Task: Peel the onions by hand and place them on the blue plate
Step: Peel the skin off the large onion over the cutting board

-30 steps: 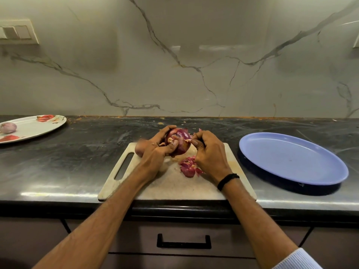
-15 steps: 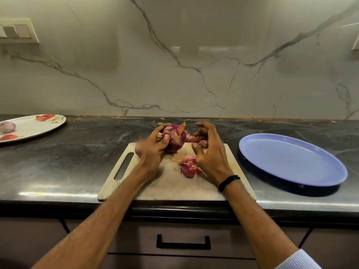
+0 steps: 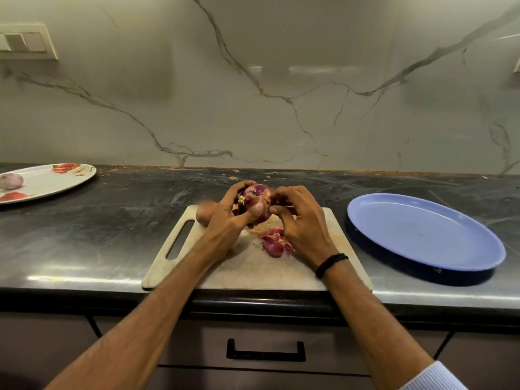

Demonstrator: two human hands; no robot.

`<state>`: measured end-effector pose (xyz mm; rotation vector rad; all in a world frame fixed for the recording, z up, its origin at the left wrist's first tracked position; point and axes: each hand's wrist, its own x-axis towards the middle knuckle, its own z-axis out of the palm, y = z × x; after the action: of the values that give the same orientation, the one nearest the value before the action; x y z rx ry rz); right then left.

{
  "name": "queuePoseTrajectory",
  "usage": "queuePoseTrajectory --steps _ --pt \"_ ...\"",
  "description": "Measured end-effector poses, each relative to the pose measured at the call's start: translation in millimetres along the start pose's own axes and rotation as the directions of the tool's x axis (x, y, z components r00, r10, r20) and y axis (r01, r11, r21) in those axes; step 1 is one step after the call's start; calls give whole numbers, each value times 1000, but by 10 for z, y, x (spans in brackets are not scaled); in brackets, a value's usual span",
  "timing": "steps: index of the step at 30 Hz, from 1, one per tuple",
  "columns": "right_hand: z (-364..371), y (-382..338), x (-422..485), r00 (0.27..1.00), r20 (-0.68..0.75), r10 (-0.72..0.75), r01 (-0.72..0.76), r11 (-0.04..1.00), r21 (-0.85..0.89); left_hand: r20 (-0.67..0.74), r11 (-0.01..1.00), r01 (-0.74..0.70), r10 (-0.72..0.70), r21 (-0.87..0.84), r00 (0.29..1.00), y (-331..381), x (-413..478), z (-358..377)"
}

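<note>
grip: left hand wraps the red onion, fingers and thumb curled round it, held just above the far edge of the cutting board. right hand pinches a flap of skin at the onion's right side, thumb and fingertips closed on it. onion looks partly peeled; dry skin shows on top.

layout:
- counter, dark, carries everything.
- blue plate toward the counter's right end, near its front edge, well apart from the onion. nothing on it.
- cutting board at the middle of the counter's front edge, handle slot to the left.
- white plate at the counter's far left corner, one pale onion on it.
- round pale thing at the board's far left corner, behind the left hand. blurred, likely another onion.
- heap of peels mid-board, just under the right hand.

risks (judgement only):
- the pinch takes only a thin edge, so the skin tears short and a patch stays on.
- the pull goes too deep and strips a fleshy layer with the skin.
- bared flesh is slick, so the left hold may slip under the tug; the onion would drop, roll and could go off the front edge.
- loose scraps cling to the fingers and ride over to the blue plate.
</note>
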<state>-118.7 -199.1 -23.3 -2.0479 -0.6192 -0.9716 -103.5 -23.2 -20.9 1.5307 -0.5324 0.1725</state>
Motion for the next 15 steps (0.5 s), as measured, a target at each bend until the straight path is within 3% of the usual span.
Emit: queuePoseTrajectory --steps 5,8,11,15 --pt "29 22 -2 999 32 20 -18 999 -50 -8 1000 -1 1 -3 1000 -5 2 3" --pt "24 -2 -5 996 28 85 -86 996 33 -28 999 -36 36 15 999 -21 0 6" --pt "-5 -51 2 975 71 212 -219 967 126 -19 984 -93 97 153 995 -42 12 -3" --pt "-6 -16 4 982 10 190 -190 976 110 14 936 -162 166 313 986 -21 19 16"
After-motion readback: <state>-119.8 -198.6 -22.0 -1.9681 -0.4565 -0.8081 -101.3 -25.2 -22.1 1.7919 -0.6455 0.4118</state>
